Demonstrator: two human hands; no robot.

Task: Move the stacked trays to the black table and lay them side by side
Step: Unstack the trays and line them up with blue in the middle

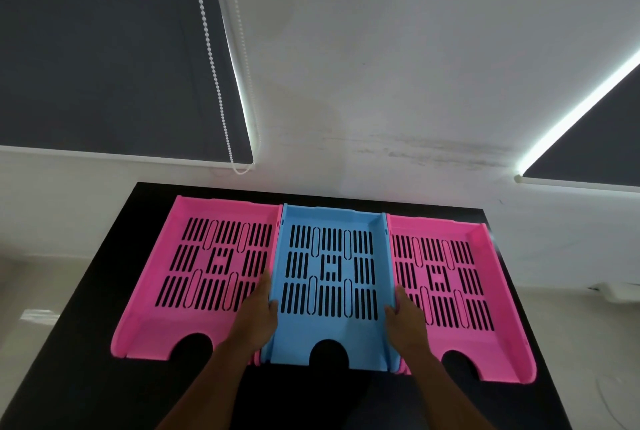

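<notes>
Three slotted plastic trays lie side by side on the black table (86, 377). A pink tray (162, 329) is on the left, a blue tray (332, 218) in the middle, another pink tray (485, 346) on the right. Their side walls touch. My left hand (254, 322) grips the blue tray's left wall near its front. On the blue tray's right wall, my right hand (403, 320) holds the same way. Both forearms reach in from the bottom edge.
The table's far edge stands close to a white wall (381, 83). Dark roller blinds (104, 49) hang at the left and right, with a white bead chain (214, 76) by the left one. Pale floor shows on both sides of the table.
</notes>
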